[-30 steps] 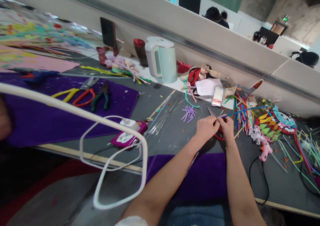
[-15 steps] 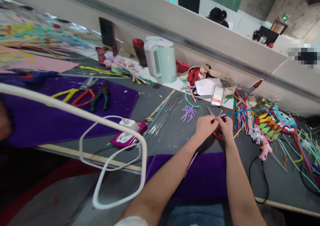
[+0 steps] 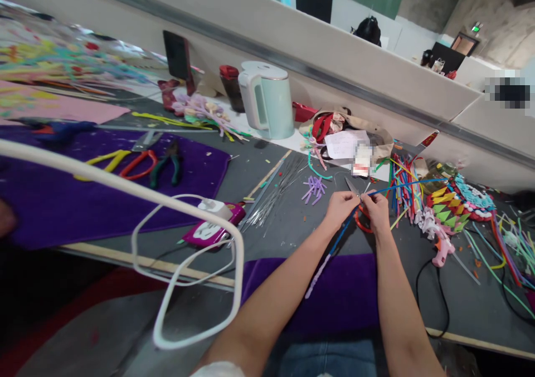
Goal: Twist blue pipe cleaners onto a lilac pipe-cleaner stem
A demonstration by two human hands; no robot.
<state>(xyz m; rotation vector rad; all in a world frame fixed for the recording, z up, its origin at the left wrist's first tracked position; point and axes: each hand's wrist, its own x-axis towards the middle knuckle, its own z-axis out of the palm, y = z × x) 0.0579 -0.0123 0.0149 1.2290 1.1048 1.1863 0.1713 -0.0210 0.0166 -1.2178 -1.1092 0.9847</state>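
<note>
A long blue pipe cleaner (image 3: 407, 186) runs between my two hands, which are close together above the table. My left hand (image 3: 340, 209) pinches it with thumb and fingertips, and my right hand (image 3: 377, 213) pinches it just beside. One blue length stretches out to the right; another slants down past my left wrist to a pale lilac, fuzzy end (image 3: 316, 277). Beneath my hands lie scissors with orange handles (image 3: 364, 229), partly covered. Short purple pipe cleaner pieces (image 3: 314, 190) are piled to the left of my hands.
Thin metal wires (image 3: 271, 199) and a magenta power strip (image 3: 213, 226) lie leftward. A white cable (image 3: 240, 265) loops in front. An electric kettle (image 3: 278, 101) stands behind. To the right are bundled pipe cleaners (image 3: 405, 185) and a pink glue gun (image 3: 443, 250). Another person's hand (image 3: 6, 218) shows far left.
My left hand has shifted slightly and turned at the pinch. More of the blue pipe cleaner and its lilac end now shows beside my left forearm. My right hand stays nearly in place.
</note>
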